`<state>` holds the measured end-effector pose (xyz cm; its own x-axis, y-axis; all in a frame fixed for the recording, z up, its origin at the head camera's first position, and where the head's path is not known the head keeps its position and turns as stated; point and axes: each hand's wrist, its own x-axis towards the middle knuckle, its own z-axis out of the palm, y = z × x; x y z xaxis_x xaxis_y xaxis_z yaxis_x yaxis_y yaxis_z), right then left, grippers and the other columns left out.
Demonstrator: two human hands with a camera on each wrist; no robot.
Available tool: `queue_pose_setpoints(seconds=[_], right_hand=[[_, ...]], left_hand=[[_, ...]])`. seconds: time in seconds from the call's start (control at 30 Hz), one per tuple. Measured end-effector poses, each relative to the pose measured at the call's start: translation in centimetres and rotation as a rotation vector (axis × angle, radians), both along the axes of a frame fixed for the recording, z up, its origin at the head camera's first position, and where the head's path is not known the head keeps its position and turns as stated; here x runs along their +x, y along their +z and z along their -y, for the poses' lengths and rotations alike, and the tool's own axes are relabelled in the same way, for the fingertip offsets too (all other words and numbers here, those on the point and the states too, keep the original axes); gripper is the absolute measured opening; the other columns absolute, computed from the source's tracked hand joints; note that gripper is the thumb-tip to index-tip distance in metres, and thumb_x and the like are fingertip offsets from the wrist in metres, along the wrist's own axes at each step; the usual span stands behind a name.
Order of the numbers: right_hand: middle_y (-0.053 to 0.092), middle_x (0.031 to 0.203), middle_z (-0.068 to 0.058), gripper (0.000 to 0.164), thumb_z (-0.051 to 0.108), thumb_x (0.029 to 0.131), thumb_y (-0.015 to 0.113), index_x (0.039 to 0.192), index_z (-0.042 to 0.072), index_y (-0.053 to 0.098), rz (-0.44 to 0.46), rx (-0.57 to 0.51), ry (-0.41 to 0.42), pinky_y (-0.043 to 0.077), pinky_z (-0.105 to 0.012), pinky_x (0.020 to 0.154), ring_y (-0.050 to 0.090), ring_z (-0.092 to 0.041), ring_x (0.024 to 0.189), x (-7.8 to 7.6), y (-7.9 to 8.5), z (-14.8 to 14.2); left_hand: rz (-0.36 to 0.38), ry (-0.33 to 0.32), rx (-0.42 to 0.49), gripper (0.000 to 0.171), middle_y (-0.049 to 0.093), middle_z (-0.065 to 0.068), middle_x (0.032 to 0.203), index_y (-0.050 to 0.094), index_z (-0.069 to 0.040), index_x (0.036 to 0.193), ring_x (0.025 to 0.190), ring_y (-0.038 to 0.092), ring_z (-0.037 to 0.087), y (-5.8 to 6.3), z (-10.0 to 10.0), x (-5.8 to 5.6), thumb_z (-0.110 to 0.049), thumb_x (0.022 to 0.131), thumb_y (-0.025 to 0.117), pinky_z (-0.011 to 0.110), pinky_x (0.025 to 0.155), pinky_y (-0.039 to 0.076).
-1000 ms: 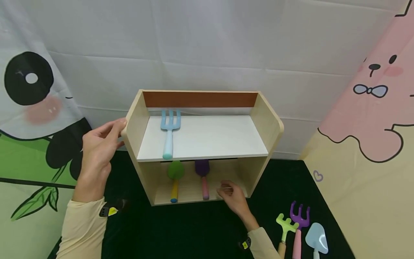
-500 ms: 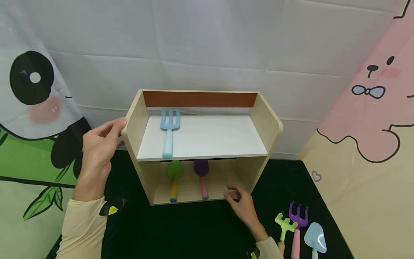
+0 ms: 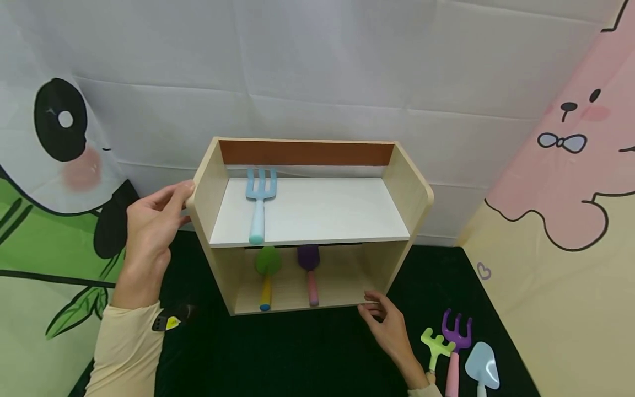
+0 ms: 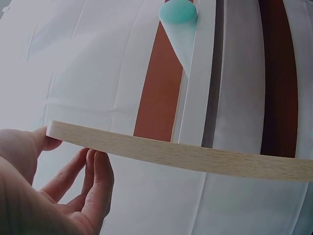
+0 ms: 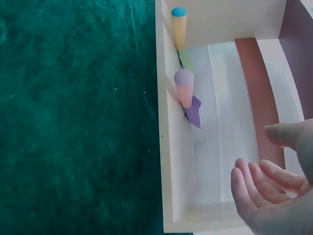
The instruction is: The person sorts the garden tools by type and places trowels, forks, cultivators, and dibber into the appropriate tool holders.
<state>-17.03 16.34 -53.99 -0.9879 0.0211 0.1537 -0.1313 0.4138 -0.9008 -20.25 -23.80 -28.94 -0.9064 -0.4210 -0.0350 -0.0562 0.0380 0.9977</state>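
While the left hand [image 3: 150,229] pinches the shelf [image 3: 337,212], the right hand [image 3: 389,326] hovers loosely alongside

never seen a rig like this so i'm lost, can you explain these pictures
No machine here, just bare-handed work. The wide pictures are taken from the person's head, the closer two from the wrists. The left hand grips the side of a shelf; the right hand, near its lower right corner, holds nothing. On the upper board is a blue fork; below are a green shovel and a purple shovel. On the dark cloth lie a green rake, a purple fork and a pale shovel.
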Motion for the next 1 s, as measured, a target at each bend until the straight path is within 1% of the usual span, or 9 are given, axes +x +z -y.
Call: queue_pose_setpoints(seconds=[0.13,0.27,0.37,0.5,0.63,0.7,0.8,0.93,1.0], right_hand=[[0.060,0.117,0.001,0.040,0.031,0.086,0.071,0.122,0.019,0.058,0.005,0.020,-0.033,0.052,-0.026,0.082,0.062,-0.011,0.093,0.7,-0.1,-0.6],[0.059,0.117,-0.005,0.042,0.029,0.087,0.070,0.124,0.014,0.056,-0.018,0.043,-0.054,0.052,-0.029,0.082,0.062,-0.013,0.093,1.4,-0.6,-1.4],[0.059,0.116,-0.005,0.042,0.026,0.087,0.070,0.125,0.014,0.056,-0.017,0.051,-0.070,0.052,-0.028,0.082,0.061,-0.013,0.093,1.8,-0.7,-1.9],[0.058,0.115,0.001,0.044,0.031,0.087,0.070,0.126,0.017,0.054,0.021,0.045,-0.092,0.051,-0.029,0.085,0.060,-0.011,0.095,2.3,-0.7,-2.5],[0.058,0.116,-0.001,0.047,0.032,0.087,0.069,0.128,0.013,0.053,0.021,0.059,-0.108,0.051,-0.033,0.086,0.060,-0.013,0.096,2.9,-0.9,-3.2],[0.058,0.117,-0.004,0.048,0.031,0.089,0.068,0.129,0.010,0.052,-0.004,0.087,-0.112,0.051,-0.032,0.084,0.060,-0.013,0.095,3.1,-1.3,-3.6],[0.057,0.117,-0.011,0.048,0.029,0.091,0.066,0.130,0.006,0.050,-0.058,0.126,-0.106,0.052,-0.027,0.078,0.060,-0.013,0.094,3.1,-2.7,-4.6],[0.056,0.117,-0.017,0.047,0.028,0.091,0.065,0.129,0.005,0.051,-0.080,0.130,-0.122,0.052,-0.031,0.074,0.060,-0.015,0.093,3.6,-2.8,-5.2],[0.057,0.117,-0.014,0.046,0.030,0.091,0.065,0.128,0.007,0.052,-0.057,0.135,-0.149,0.053,-0.038,0.071,0.060,-0.014,0.093,4.1,-2.2,-5.1]], left_hand=[[0.001,-0.001,0.001,0.060,0.050,0.000,0.129,0.064,-0.022,0.125,0.115,0.046,0.015,0.0,0.0,0.0,-0.055,0.075,0.070,0.036,0.095,0.042],[0.005,0.000,-0.003,0.060,0.050,0.000,0.130,0.064,-0.022,0.125,0.115,0.046,0.015,-0.1,0.0,-0.1,-0.055,0.076,0.069,0.035,0.093,0.042],[0.006,0.007,-0.004,0.059,0.051,0.000,0.129,0.064,-0.022,0.125,0.114,0.046,0.015,-0.1,0.0,-0.1,-0.055,0.076,0.070,0.033,0.091,0.043],[0.006,0.010,-0.001,0.059,0.051,0.000,0.129,0.064,-0.022,0.124,0.112,0.048,0.015,-0.1,0.1,-0.2,-0.055,0.075,0.070,0.032,0.089,0.043],[0.006,0.011,0.004,0.059,0.052,0.000,0.128,0.064,-0.022,0.124,0.112,0.048,0.014,-0.1,0.0,-0.1,-0.055,0.075,0.071,0.032,0.089,0.043],[0.004,0.013,0.004,0.060,0.052,0.000,0.128,0.064,-0.021,0.125,0.112,0.048,0.014,-0.1,0.0,-0.1,-0.055,0.075,0.071,0.031,0.089,0.043],[0.000,0.011,0.004,0.060,0.052,0.000,0.128,0.064,-0.021,0.125,0.113,0.047,0.014,0.0,0.0,0.0,-0.055,0.075,0.071,0.031,0.089,0.043],[0.002,0.012,0.002,0.060,0.051,0.000,0.129,0.064,-0.022,0.125,0.113,0.047,0.014,0.0,0.0,0.0,-0.055,0.075,0.070,0.034,0.092,0.042],[0.005,0.010,0.001,0.060,0.051,0.000,0.129,0.064,-0.023,0.125,0.113,0.047,0.014,0.0,-0.1,0.0,-0.055,0.075,0.070,0.036,0.095,0.042]])
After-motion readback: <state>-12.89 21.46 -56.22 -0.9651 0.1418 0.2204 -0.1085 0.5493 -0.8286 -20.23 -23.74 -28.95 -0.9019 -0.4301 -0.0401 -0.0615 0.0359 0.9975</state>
